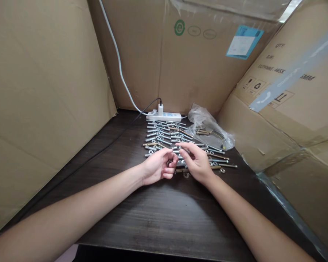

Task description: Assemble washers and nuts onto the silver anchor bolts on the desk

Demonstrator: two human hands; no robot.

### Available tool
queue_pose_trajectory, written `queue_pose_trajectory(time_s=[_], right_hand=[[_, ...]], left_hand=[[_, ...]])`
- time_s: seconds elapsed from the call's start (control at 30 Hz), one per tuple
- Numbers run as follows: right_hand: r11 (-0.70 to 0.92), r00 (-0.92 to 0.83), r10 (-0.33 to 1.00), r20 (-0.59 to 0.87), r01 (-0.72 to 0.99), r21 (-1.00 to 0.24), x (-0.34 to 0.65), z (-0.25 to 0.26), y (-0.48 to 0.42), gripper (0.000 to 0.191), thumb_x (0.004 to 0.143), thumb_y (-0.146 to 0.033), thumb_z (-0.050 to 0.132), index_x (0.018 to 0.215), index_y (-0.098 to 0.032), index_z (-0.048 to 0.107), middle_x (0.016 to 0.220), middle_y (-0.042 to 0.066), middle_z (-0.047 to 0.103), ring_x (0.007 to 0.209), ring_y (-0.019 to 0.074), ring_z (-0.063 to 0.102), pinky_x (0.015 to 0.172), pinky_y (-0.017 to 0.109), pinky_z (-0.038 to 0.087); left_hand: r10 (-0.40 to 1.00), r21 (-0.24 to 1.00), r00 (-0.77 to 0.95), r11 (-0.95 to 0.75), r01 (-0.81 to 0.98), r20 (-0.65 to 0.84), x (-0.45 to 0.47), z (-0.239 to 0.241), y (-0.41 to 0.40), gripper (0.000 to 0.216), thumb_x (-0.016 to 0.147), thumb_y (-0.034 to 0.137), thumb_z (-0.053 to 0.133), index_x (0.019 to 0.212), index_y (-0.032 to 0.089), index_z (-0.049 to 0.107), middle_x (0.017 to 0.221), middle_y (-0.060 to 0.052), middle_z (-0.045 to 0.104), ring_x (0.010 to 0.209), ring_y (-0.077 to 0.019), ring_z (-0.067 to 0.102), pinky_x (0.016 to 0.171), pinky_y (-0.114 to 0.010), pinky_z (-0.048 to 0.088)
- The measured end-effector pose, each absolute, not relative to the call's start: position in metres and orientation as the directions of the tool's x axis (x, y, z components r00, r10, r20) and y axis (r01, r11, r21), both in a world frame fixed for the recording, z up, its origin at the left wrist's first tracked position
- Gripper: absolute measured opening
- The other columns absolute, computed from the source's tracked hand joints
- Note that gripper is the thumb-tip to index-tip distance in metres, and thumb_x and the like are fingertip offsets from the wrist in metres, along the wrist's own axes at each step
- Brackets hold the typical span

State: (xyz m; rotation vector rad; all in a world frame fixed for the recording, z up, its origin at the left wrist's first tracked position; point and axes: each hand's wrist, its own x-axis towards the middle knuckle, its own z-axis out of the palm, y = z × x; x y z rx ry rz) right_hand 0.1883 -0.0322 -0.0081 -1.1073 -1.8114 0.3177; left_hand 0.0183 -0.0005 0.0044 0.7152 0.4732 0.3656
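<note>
Rows of metal bolts, some silver and some brass-coloured, lie across the dark table, with washers and nuts among them. My left hand hovers at the near side of the rows, its fingers curled in and the thumb towards the index finger. A tiny silver piece shows by its fingertips; its kind is not clear. Facing it, my right hand has thumb and index finger bent towards each other over the bolts. Whatever lies between them is too small to name. Both hands cover part of the rows.
Behind the bolts sits a white power strip with a charger and a black cable. A clear plastic bag with several brass-coloured bolts lies at the back right. Cardboard boxes wall in the table.
</note>
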Motion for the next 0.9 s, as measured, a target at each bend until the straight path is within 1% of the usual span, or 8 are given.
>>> queue_pose_trajectory(time_s=[0.2, 0.33, 0.47, 0.6, 0.7, 0.73, 0.8, 0.9], right_hand=[[0.596, -0.289, 0.769, 0.571, 0.646, -0.476, 0.194, -0.006, -0.031, 0.023, 0.093, -0.030, 0.048, 0.107, -0.022, 0.063, 0.088, 0.004, 0.065, 0.076, 0.0174, 0.060, 0.070, 0.029, 0.047], [0.611, -0.359, 0.759, 0.543, 0.680, -0.405, 0.194, -0.001, -0.034, 0.022, 0.093, -0.030, 0.047, 0.106, -0.021, 0.063, 0.090, 0.004, 0.065, 0.079, 0.0172, 0.060, 0.073, 0.028, 0.045], [0.557, -0.352, 0.797, 0.491, 0.742, -0.373, 0.195, 0.005, -0.035, 0.021, 0.092, -0.030, 0.047, 0.100, -0.021, 0.063, 0.092, 0.004, 0.067, 0.083, 0.0176, 0.061, 0.075, 0.026, 0.044], [0.432, -0.286, 0.875, 0.391, 0.826, -0.362, 0.210, 0.018, -0.031, 0.022, 0.089, -0.027, 0.044, 0.086, -0.020, 0.064, 0.084, 0.003, 0.067, 0.074, 0.0174, 0.060, 0.069, 0.025, 0.041], [0.322, -0.184, 0.916, 0.358, 0.868, -0.378, 0.235, 0.029, -0.038, 0.020, 0.085, -0.024, 0.042, 0.085, -0.019, 0.062, 0.077, 0.002, 0.065, 0.069, 0.0175, 0.057, 0.066, 0.026, 0.040], [0.288, -0.154, 0.927, 0.341, 0.876, -0.388, 0.245, 0.031, -0.043, 0.019, 0.085, -0.024, 0.042, 0.086, -0.019, 0.061, 0.075, 0.002, 0.064, 0.069, 0.0176, 0.056, 0.065, 0.026, 0.039], [0.222, -0.098, 0.948, 0.303, 0.886, -0.407, 0.265, 0.030, -0.058, 0.018, 0.084, -0.025, 0.042, 0.088, -0.020, 0.059, 0.074, 0.001, 0.063, 0.068, 0.0175, 0.055, 0.063, 0.026, 0.039], [0.127, -0.055, 0.984, 0.170, 0.886, -0.446, 0.295, 0.017, -0.084, 0.018, 0.085, -0.030, 0.044, 0.089, -0.021, 0.060, 0.077, 0.002, 0.064, 0.065, 0.0172, 0.055, 0.060, 0.027, 0.039]], left_hand=[[0.503, 0.703, 0.818, 0.688, -0.183, -0.280, 0.020, 0.005, -0.002, 0.036, 0.087, 0.045, 0.048, 0.067, 0.015, 0.040, 0.062, 0.005, 0.029, 0.046, -0.0051, 0.022, 0.040, -0.017, 0.021], [0.605, 0.785, 0.757, 0.583, -0.209, -0.248, 0.021, 0.004, -0.004, 0.034, 0.082, 0.041, 0.057, 0.068, 0.016, 0.039, 0.062, 0.006, 0.030, 0.046, -0.0041, 0.023, 0.041, -0.015, 0.020], [0.710, 0.902, 0.669, 0.410, -0.138, -0.220, 0.021, 0.002, -0.003, 0.028, 0.080, 0.029, 0.052, 0.064, 0.018, 0.032, 0.058, 0.007, 0.025, 0.044, -0.0036, 0.018, 0.040, -0.016, 0.015], [0.795, 0.974, 0.586, 0.224, -0.042, -0.157, 0.021, 0.004, 0.002, 0.030, 0.083, 0.032, 0.042, 0.064, 0.020, 0.022, 0.057, 0.008, 0.018, 0.043, -0.0048, 0.013, 0.040, -0.018, 0.011], [0.805, 0.992, 0.594, -0.076, 0.104, -0.001, 0.018, 0.006, 0.002, 0.030, 0.086, 0.032, 0.035, 0.063, 0.020, 0.020, 0.056, 0.007, 0.019, 0.045, -0.0066, 0.018, 0.042, -0.020, 0.016], [0.780, 0.954, 0.618, -0.251, 0.165, 0.098, 0.017, 0.008, 0.000, 0.030, 0.086, 0.030, 0.036, 0.061, 0.019, 0.022, 0.056, 0.006, 0.023, 0.047, -0.0074, 0.022, 0.045, -0.021, 0.020], [0.642, 0.755, 0.710, -0.610, 0.242, 0.291, 0.017, 0.009, -0.007, 0.028, 0.085, 0.024, 0.039, 0.060, 0.018, 0.029, 0.058, 0.004, 0.033, 0.053, -0.0092, 0.031, 0.051, -0.023, 0.027], [0.394, 0.426, 0.853, -0.874, 0.234, 0.342, 0.025, 0.010, -0.022, 0.020, 0.086, 0.021, 0.040, 0.066, 0.017, 0.041, 0.066, 0.002, 0.044, 0.060, -0.0111, 0.040, 0.056, -0.024, 0.033]])
